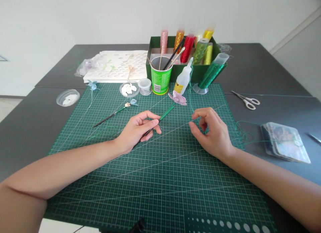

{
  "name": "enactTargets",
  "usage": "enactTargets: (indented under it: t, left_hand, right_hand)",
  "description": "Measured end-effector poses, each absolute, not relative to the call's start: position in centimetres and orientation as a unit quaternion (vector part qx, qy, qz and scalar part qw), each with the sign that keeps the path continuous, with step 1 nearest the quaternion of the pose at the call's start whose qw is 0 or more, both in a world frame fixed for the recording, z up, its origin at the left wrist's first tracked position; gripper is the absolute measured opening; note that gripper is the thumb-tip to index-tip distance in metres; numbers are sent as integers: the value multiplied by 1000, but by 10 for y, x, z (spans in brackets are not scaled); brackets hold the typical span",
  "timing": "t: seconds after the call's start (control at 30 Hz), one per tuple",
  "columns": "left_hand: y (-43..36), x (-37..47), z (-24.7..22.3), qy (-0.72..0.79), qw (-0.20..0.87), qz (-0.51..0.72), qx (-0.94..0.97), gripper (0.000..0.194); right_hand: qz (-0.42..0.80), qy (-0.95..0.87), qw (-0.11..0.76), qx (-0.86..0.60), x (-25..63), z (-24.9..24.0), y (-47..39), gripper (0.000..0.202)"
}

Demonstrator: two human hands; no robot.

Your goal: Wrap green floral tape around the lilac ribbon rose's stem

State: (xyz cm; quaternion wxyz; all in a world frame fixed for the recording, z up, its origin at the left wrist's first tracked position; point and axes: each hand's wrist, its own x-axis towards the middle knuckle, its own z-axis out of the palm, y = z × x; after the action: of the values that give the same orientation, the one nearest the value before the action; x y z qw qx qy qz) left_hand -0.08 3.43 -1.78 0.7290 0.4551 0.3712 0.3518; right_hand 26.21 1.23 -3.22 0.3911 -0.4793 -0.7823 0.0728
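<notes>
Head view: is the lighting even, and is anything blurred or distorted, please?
Head view: soft, fairly even light, no hard shadows apparent; pale glare on the plastic cases; pink spool hazy at its top; green-tipped stick fairly clear; left forearm seemingly stretched towards the picture's edge.

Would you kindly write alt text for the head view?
A person's left hand holds a thin green-ended dark stick over a green cutting mat; the right hand is curled nearby. Behind them stand a green can and a box of spools.
</notes>
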Motion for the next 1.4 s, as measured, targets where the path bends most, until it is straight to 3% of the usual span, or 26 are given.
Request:
enactTargets:
  t: [0.07,0.23,0.47,0.77,0.87,1.0,1.1,1.23,1.4]
  left_hand:
    - [35,-1,-18,368,731,351,455,22]
    - [35,-1,-17,367,732,349,455,21]
    - [35,-1,-16,366,729,339,469,19]
    - [36,-2,-16,357,730,297,501,19]
    - [36,-2,-16,343,734,287,511,19]
    - [35,-3,-14,338,733,277,522,18]
    - [34,-3,-14,341,732,282,518,18]
    - [35,-3,-16,351,734,290,504,21]
    - [38,-2,-17,371,722,345,471,23]
  right_hand:
    - [68,-783,405,-468,263,-31,13,4]
    - [60,-806,407,-426,265,-29,12,30]
    - [62,-798,397,-449,262,-31,13,11]
    - [105,-864,349,-347,261,-30,12,23]
    - [213,-849,336,-349,258,-30,4,36]
    - [473,-760,330,-300,254,-30,-6,58]
    - [563,-710,298,-300,253,-27,-9,54]
    - [496,-725,288,-381,255,-23,-6,29]
    - [336,-735,379,-452,256,-25,-3,29]
